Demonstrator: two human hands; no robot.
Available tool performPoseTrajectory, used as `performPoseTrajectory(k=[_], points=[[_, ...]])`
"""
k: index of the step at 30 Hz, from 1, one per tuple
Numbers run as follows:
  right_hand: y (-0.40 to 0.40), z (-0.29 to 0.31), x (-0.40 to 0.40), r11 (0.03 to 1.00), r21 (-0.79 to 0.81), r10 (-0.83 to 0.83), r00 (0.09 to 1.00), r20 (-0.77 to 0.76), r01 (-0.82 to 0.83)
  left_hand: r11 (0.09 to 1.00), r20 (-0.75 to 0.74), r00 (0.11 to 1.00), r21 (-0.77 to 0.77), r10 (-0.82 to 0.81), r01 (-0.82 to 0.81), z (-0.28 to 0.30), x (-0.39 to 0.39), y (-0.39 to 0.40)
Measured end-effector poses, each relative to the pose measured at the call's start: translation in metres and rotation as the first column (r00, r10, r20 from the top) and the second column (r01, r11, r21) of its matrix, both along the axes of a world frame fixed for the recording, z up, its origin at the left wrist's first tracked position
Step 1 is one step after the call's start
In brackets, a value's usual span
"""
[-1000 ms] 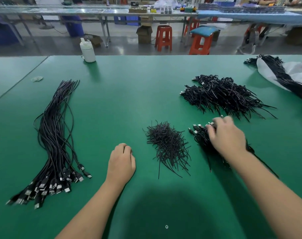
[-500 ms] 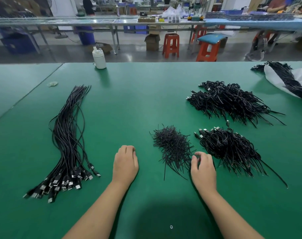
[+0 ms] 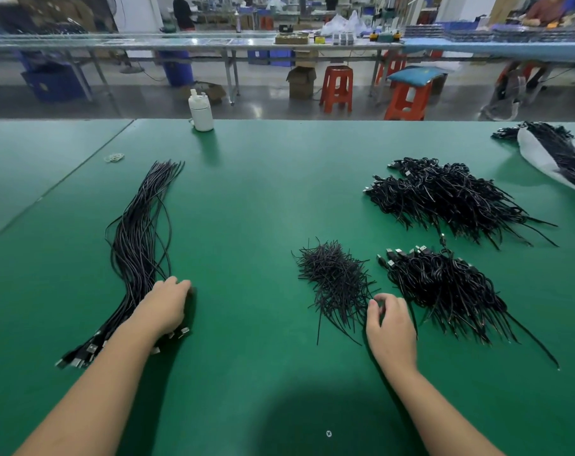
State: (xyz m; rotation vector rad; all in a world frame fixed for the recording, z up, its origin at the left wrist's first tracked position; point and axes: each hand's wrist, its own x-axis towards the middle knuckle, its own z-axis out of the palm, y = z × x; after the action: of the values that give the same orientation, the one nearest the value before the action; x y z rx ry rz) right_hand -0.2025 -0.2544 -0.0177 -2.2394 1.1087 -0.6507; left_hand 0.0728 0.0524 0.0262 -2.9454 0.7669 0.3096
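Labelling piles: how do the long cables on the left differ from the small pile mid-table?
The long cables lie stretched in one bundle, plugs nearest the person; the short ties are a criss-crossed heap with no plugs visible. The left hand grips the cables; the right hand pinches at the ties. Both are black.

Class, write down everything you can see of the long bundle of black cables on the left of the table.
The long cable bundle is many thin, glossy black leads lying loose in a gentle S-curve on the green table. The far ends fan out; silver metal plugs cluster at the near end. The left hand rests on it just above the plugs.
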Motion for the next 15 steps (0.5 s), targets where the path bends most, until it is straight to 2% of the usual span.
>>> performPoseTrajectory(k=[3, 11, 15], points=[[0.0, -0.001, 0.0, 1.0, 0.002, 0.002, 1.0, -0.003, -0.002, 0.999, -0.019, 0.999, -0.018, -0.027, 0.027, 0.0, 0.008, 0.003], [0.0, -0.002, 0.0, 1.0, -0.013, -0.001, 1.0, 0.022, 0.001, 0.996, 0.084, 0.993, -0.03, -0.085, 0.088, 0.005, 0.018, 0.006], [-0.001, -0.002, 0.001, 1.0, -0.006, -0.001, 1.0, 0.019, 0.002, 0.994, 0.063, 0.993, -0.049, -0.097, 0.1, 0.003, 0.018, 0.008]])
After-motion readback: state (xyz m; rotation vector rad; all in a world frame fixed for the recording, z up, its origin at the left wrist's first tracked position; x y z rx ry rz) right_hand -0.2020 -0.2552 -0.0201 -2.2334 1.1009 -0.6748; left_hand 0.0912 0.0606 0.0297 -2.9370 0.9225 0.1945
